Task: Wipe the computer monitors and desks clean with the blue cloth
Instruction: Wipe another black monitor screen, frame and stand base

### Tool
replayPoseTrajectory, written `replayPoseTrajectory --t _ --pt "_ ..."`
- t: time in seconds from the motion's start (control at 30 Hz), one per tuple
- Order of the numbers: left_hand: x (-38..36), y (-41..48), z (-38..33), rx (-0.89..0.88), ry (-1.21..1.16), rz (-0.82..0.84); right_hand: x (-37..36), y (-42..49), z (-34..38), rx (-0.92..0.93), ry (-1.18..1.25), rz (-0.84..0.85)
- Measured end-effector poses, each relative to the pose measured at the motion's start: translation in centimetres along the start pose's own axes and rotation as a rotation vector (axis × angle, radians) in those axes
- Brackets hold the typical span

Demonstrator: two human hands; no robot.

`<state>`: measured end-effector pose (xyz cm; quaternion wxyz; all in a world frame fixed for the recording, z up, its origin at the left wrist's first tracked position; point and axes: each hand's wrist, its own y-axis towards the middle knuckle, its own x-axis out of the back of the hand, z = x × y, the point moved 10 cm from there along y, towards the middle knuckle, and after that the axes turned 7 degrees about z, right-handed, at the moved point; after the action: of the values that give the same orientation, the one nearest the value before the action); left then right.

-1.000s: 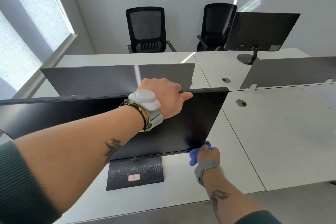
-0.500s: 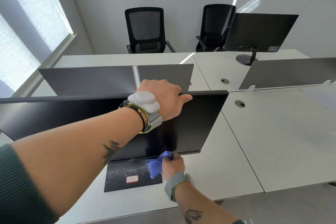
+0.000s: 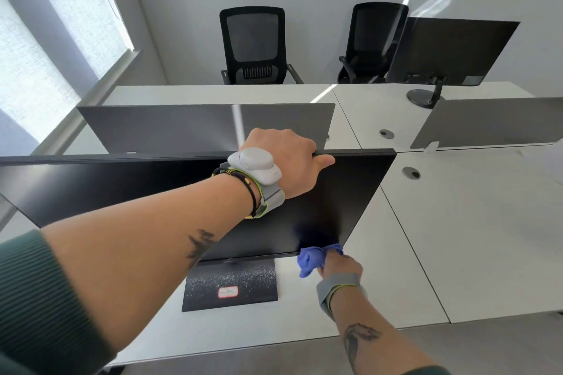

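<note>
Left hand (image 3: 286,161) at 12 o'clock, hooked over top edge of monitor (image 3: 122,189), fingers curled behind, bracing it. Right hand (image 3: 339,265) at 5 o'clock, fist bunched round blue cloth (image 3: 310,257) at screen's bottom-right corner, just above desk (image 3: 396,268). Prob soft, light cloth, easy to scrunch; best held wadded in fist. Likely fragile, tippy screen: light pressure only, w/ top edge braced.

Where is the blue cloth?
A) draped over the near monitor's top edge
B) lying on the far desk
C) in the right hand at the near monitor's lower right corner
C: the right hand grips the blue cloth at the lower right corner of the near monitor; the left hand holds its top edge.
</note>
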<state>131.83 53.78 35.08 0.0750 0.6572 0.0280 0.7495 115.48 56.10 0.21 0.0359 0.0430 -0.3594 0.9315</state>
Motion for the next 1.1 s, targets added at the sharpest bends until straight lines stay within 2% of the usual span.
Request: replayPoseTrajectory --t 0.1,0.2,0.37,0.43,0.57,0.67,0.73,0.83,0.9,1.03,1.1 --pt "0.0 0.0 0.0 0.003 -0.001 0.008 -2.2 -0.5 -0.2 0.03 -0.063 0.032" --pt "0.0 0.0 0.0 0.0 0.002 0.0 -5.4 -1.8 -2.0 -0.053 0.062 0.18" --pt "0.1 -0.2 0.2 0.007 0.011 0.001 0.3 -1.0 -1.2 -0.078 0.259 0.054" --pt "0.0 -0.2 0.0 0.005 0.017 0.005 -1.0 -1.0 -1.5 -0.068 0.293 0.081" --pt "0.1 -0.3 0.0 0.006 0.014 -0.009 -6.1 -1.8 -3.1 -0.06 0.139 0.201" --pt "0.2 -0.4 0.3 0.011 0.013 -0.012 -3.0 -1.0 -2.3 -0.017 0.093 0.127" --pt "0.2 -0.3 0.1 0.008 0.011 -0.014 -0.1 -0.2 -1.2 -0.026 0.166 0.102" --pt "0.0 -0.2 0.0 0.006 0.015 -0.006 1.2 0.7 -0.8 -0.014 0.086 0.037" --pt "0.0 -0.1 0.0 0.01 0.018 -0.005 -1.6 -0.3 -1.6 0.007 -0.045 0.036" --pt "0.0 -0.1 0.0 0.008 0.027 -0.007 -7.6 -1.4 -2.5 0.071 -0.252 0.222" --pt "0.2 -0.1 0.5 0.024 0.03 -0.006 -5.9 -0.4 -2.0 0.049 -0.242 0.158"
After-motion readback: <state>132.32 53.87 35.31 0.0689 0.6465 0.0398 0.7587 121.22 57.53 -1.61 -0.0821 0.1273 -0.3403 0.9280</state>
